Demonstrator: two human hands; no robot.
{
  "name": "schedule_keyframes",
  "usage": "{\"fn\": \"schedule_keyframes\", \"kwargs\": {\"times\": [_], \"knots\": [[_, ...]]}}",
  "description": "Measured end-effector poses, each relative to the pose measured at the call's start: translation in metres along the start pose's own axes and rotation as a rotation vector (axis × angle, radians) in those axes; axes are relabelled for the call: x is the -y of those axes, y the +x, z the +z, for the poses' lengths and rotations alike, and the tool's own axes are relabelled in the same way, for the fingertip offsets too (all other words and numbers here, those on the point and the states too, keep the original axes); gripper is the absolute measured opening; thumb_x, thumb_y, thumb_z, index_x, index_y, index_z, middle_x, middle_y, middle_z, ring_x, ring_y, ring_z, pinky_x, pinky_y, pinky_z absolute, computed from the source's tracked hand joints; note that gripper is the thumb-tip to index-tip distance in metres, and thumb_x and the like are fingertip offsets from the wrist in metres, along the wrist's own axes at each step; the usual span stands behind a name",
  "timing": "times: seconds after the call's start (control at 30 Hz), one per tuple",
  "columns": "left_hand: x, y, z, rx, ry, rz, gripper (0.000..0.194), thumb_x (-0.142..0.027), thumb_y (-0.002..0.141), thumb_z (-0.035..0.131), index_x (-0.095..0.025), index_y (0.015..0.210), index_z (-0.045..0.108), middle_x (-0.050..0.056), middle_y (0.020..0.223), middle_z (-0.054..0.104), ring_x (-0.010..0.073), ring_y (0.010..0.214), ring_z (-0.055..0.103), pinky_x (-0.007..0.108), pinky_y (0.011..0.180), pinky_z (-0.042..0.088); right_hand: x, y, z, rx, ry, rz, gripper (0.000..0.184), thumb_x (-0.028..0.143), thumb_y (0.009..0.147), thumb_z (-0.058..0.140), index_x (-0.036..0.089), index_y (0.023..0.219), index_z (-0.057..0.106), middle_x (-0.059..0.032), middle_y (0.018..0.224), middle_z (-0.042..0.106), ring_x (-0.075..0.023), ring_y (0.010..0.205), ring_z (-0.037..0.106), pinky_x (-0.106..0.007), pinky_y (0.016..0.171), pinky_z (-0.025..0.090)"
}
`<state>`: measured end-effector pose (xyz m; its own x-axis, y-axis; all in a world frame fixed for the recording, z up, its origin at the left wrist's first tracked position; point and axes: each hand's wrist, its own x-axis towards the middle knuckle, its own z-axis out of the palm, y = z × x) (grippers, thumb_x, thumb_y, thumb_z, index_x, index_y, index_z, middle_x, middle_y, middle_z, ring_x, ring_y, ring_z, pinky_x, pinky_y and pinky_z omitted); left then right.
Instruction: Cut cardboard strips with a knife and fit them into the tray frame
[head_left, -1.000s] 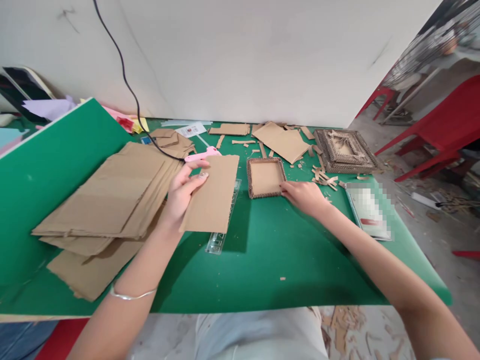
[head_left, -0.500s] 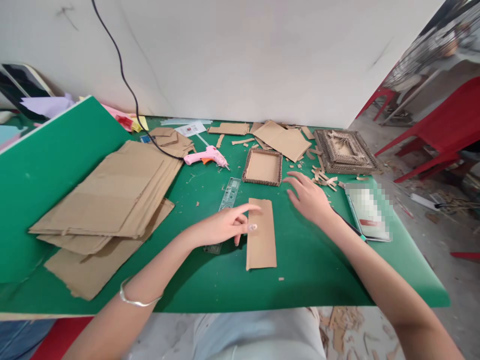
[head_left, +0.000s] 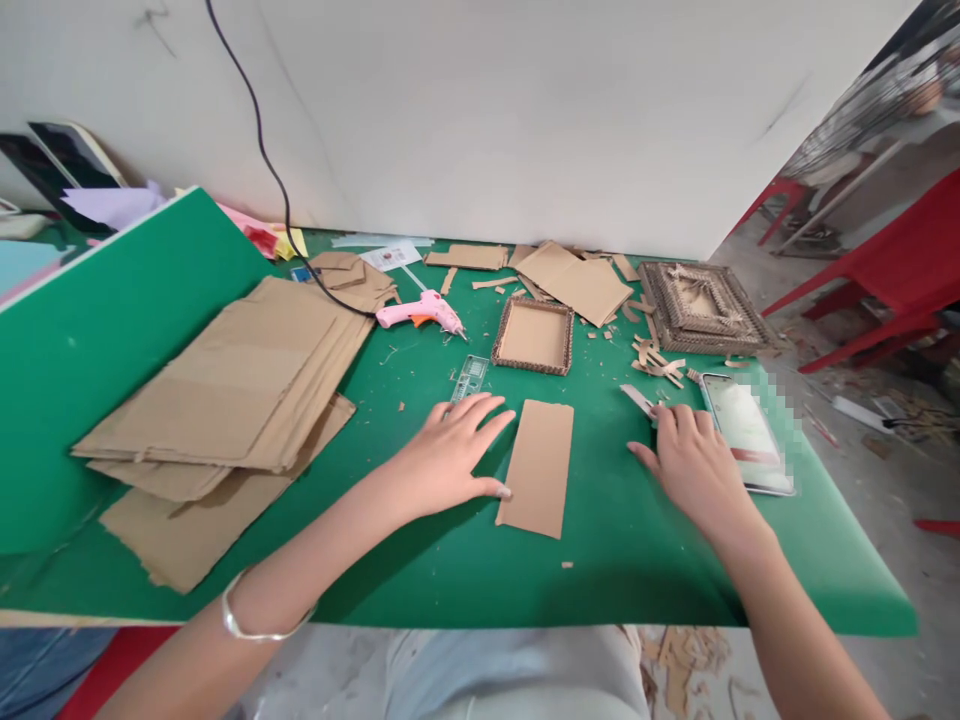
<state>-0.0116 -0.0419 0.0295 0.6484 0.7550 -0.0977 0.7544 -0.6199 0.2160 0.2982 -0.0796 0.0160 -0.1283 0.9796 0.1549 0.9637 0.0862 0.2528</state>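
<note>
A narrow rectangular cardboard piece [head_left: 538, 466] lies flat on the green table [head_left: 615, 560] in front of me. My left hand [head_left: 450, 452] rests flat beside its left edge, fingers spread, on top of a clear plastic ruler [head_left: 469, 377]. My right hand [head_left: 694, 462] lies palm down to the right of the piece. Its fingertips touch the end of a small pale cutter-like tool [head_left: 636, 398]. A phone [head_left: 748, 432] with a lit screen lies just right of that hand. Neither hand grips anything.
A stack of large cardboard sheets [head_left: 225, 390] fills the left side. A pink glue gun [head_left: 418, 312] with a black cord, a shallow cardboard tray [head_left: 534, 336], a decorated cardboard frame [head_left: 701, 305] and several scraps lie further back. A raised green board [head_left: 90, 330] stands at left.
My left hand carried the cardboard piece from the stack to the table's middle, laid it down and now rests beside it. My right hand left the tray and moved right toward the phone.
</note>
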Motion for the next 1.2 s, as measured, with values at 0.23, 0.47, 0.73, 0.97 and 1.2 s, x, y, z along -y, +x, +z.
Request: {"fn": "schedule_keyframes", "kwargs": {"times": [0.23, 0.47, 0.73, 0.97, 1.2], "knots": [[0.004, -0.003, -0.003, -0.040, 0.243, -0.518, 0.034, -0.028, 0.092, 0.043, -0.009, 0.117, 0.051, 0.019, 0.103, 0.058, 0.0313, 0.092, 0.060, 0.035, 0.069, 0.048, -0.007, -0.001, 0.011, -0.015, 0.003, 0.040, 0.037, 0.033, 0.090, 0.048, 0.009, 0.118, 0.052, -0.0195, 0.101, 0.059, -0.0323, 0.093, 0.055, -0.040, 0.069, 0.046], [0.019, 0.001, 0.006, 0.017, -0.152, -0.621, 0.049, -0.028, 0.084, 0.048, -0.008, 0.128, 0.039, 0.014, 0.097, 0.064, 0.0277, 0.088, 0.063, 0.032, 0.068, 0.045, -0.007, 0.000, 0.005, 0.087, 0.339, 0.087, 0.029, 0.034, 0.090, 0.045, 0.018, 0.107, 0.062, -0.0101, 0.099, 0.058, -0.0217, 0.075, 0.062, -0.034, 0.063, 0.048], [0.028, -0.002, -0.003, 0.040, -0.454, -0.511, 0.017, -0.030, 0.079, 0.046, -0.020, 0.066, 0.052, 0.001, 0.062, 0.058, 0.0197, 0.063, 0.056, 0.026, 0.057, 0.033, 0.010, 0.001, -0.017, 0.559, 1.321, 0.180, 0.039, 0.053, 0.087, 0.049, 0.018, 0.102, 0.059, -0.0032, 0.070, 0.063, -0.0142, 0.053, 0.057, -0.028, 0.051, 0.046], [0.025, -0.013, 0.002, 0.094, -0.721, -0.515, 0.020, -0.037, 0.077, 0.050, -0.019, 0.068, 0.054, -0.003, 0.052, 0.053, 0.0148, 0.051, 0.051, 0.023, 0.049, 0.030, 0.039, -0.006, -0.017, 0.777, 1.840, 0.422, 0.051, 0.052, 0.078, 0.065, 0.014, 0.111, 0.063, -0.0029, 0.071, 0.066, -0.0073, 0.047, 0.050, -0.021, 0.045, 0.039], [0.021, -0.031, 0.001, 0.078, -1.069, -0.585, 0.020, -0.037, 0.074, 0.056, -0.020, 0.068, 0.048, -0.006, 0.043, 0.050, 0.0071, 0.034, 0.035, 0.018, 0.037, 0.024, 0.060, 0.015, -0.013, 0.808, 1.958, 0.503, 0.041, 0.040, 0.072, 0.075, 0.012, 0.101, 0.069, -0.0041, 0.075, 0.066, -0.0035, 0.044, 0.047, -0.018, 0.040, 0.038]]}}
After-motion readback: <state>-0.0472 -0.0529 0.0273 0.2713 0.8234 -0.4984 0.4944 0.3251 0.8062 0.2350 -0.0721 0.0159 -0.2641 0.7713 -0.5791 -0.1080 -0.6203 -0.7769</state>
